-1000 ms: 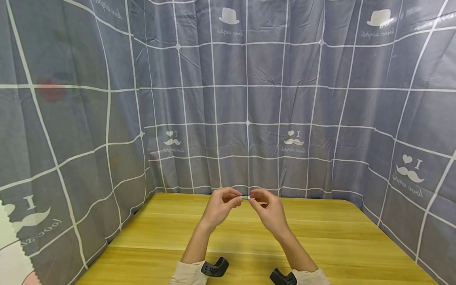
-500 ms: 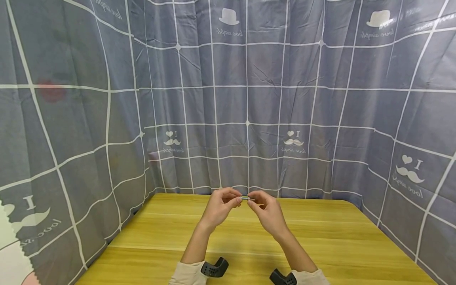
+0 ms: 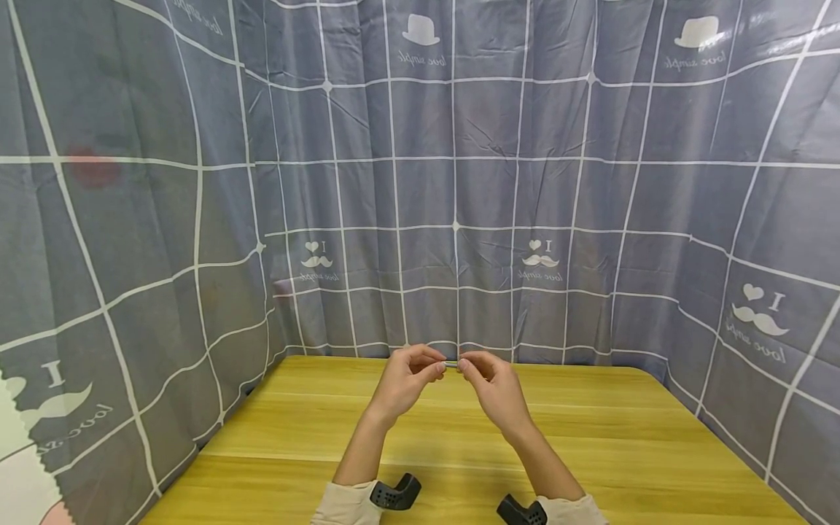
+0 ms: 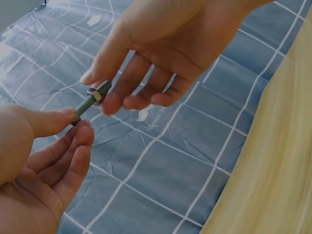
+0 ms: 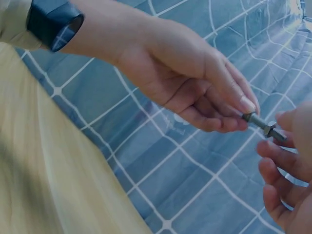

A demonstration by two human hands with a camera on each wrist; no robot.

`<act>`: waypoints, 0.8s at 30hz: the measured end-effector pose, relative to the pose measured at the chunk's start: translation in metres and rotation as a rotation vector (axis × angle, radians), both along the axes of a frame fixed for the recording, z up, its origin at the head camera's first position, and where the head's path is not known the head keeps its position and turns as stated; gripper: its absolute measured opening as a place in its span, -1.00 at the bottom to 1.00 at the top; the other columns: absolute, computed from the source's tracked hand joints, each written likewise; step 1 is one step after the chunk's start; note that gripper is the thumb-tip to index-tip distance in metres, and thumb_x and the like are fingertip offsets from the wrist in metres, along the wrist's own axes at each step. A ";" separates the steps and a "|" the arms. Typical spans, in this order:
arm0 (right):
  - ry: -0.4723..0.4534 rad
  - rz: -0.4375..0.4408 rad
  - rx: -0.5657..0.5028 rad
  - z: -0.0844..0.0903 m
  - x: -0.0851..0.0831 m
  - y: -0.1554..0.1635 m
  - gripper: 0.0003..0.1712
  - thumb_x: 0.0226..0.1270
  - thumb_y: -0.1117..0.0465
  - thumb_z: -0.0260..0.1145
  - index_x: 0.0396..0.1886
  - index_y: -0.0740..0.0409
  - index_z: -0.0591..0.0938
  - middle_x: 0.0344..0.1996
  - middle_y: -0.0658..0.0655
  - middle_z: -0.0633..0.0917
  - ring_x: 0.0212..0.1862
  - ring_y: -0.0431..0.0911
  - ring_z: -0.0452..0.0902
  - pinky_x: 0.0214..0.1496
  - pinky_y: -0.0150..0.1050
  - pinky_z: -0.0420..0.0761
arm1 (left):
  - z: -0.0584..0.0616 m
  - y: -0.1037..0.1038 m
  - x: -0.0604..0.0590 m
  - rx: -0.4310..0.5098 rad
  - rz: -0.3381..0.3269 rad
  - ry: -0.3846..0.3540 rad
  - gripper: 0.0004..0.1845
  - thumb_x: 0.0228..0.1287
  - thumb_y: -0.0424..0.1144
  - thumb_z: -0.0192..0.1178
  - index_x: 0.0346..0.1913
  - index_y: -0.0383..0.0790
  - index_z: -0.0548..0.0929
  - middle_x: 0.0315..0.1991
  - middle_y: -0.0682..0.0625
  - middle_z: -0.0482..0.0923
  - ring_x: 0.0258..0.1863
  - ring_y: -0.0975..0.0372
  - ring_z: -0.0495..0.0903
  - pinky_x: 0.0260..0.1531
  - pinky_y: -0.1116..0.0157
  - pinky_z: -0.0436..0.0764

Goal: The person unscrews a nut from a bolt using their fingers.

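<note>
A steel bolt is held between the two hands over the table. My left hand pinches it at its head between thumb and fingertips, as the left wrist view shows. A hex nut sits on the thread toward the other end, with the thread's tip poking out past it. My right hand has its thumb and index finger around the nut, the fingertips right at its sides. In the right wrist view, the other right fingers lie loosely bent below. In the head view, fingertips hide most of the bolt.
The wooden table lies beneath both forearms. Grey curtains with white grid lines stand behind the table and along both sides. Black wrist devices sit at the beige sleeve cuffs.
The right thumb and index finger have shifted slightly at the nut, the thumb now higher and covering the bolt's end in the head view. My left hand has stayed still.
</note>
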State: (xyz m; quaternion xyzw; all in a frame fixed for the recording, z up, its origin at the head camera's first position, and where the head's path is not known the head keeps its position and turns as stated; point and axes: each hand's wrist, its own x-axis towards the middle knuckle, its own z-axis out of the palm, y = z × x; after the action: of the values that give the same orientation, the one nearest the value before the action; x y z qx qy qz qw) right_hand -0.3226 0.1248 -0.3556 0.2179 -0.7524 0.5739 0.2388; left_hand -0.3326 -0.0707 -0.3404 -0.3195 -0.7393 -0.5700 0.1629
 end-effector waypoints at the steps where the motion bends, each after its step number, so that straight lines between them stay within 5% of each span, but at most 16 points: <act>1: -0.006 0.004 -0.003 0.000 0.000 0.000 -0.79 0.52 0.21 0.35 -0.01 0.22 0.76 -0.15 0.09 0.77 -0.08 0.01 0.67 -0.01 -0.16 0.64 | 0.000 0.000 0.000 0.002 -0.002 -0.002 -0.87 0.49 -0.40 0.24 -0.05 -0.36 0.75 -0.22 -0.04 0.76 -0.20 0.13 0.72 -0.09 0.24 0.70; 12: 0.007 0.008 0.001 0.002 0.001 -0.001 -0.79 0.43 0.28 0.43 0.02 0.18 0.75 -0.05 0.13 0.74 -0.06 -0.02 0.64 0.01 -0.07 0.63 | 0.000 -0.001 0.000 0.003 0.004 -0.006 -0.88 0.49 -0.40 0.25 -0.06 -0.33 0.75 -0.21 -0.06 0.76 -0.20 0.11 0.72 -0.08 0.24 0.70; 19: -0.008 0.007 0.031 0.000 0.000 -0.005 -0.84 0.53 0.21 0.34 -0.07 0.18 0.75 -0.24 0.05 0.76 -0.14 -0.06 0.67 -0.04 -0.14 0.65 | -0.001 -0.004 -0.001 0.002 0.003 0.010 -0.88 0.48 -0.38 0.26 -0.07 -0.35 0.75 -0.20 -0.13 0.75 -0.20 0.06 0.72 -0.08 0.21 0.70; 24: 0.026 0.007 0.048 -0.001 0.000 -0.003 -0.78 0.43 0.30 0.42 0.04 0.14 0.72 -0.07 0.06 0.74 -0.08 -0.03 0.65 -0.08 -0.14 0.64 | -0.001 -0.002 -0.002 0.006 -0.010 0.028 -0.88 0.49 -0.37 0.25 -0.07 -0.36 0.74 -0.19 -0.16 0.75 -0.21 0.08 0.72 -0.09 0.19 0.71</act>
State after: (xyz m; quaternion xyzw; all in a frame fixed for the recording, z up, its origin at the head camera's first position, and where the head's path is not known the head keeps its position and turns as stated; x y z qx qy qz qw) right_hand -0.3229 0.1218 -0.3567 0.2336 -0.7620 0.5538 0.2411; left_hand -0.3342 -0.0725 -0.3415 -0.3303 -0.7336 -0.5686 0.1714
